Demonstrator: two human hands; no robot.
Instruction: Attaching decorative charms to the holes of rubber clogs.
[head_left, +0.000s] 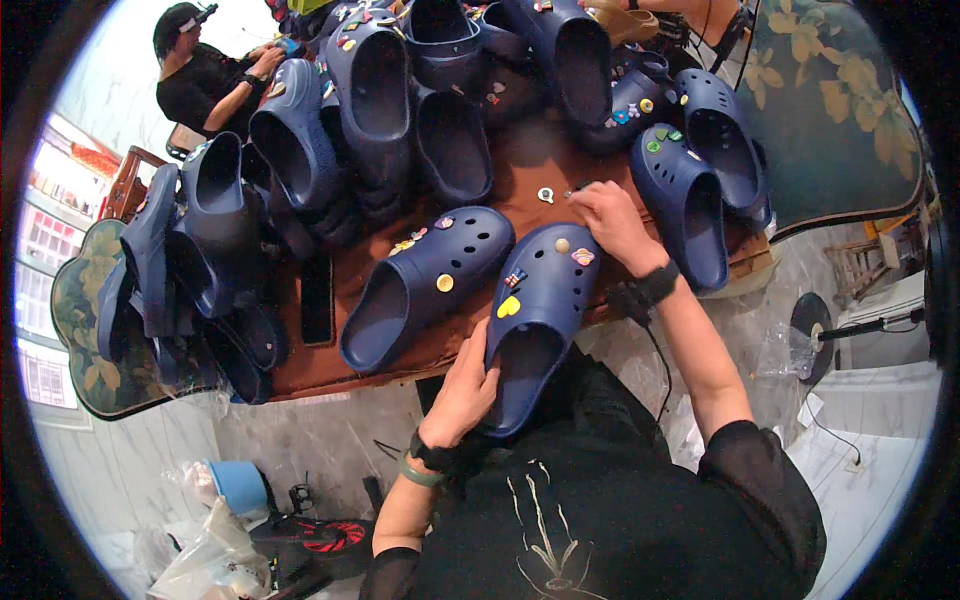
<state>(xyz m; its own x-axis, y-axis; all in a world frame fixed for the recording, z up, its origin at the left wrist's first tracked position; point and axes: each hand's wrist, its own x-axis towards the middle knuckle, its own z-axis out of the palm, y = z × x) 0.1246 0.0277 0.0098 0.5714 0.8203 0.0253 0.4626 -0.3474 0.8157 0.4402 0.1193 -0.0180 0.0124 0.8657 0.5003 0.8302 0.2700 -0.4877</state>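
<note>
Gripping clog point(535, 320) heel, left hand point(462, 390), fingertips hidden inside

Bright window glare upper-left, fisheye-bent, black-vignetted edges

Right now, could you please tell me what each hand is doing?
Left hand: closed on the side of the navy clog.
Right hand: fingers pinched at something small on the table; cannot tell what.
</note>
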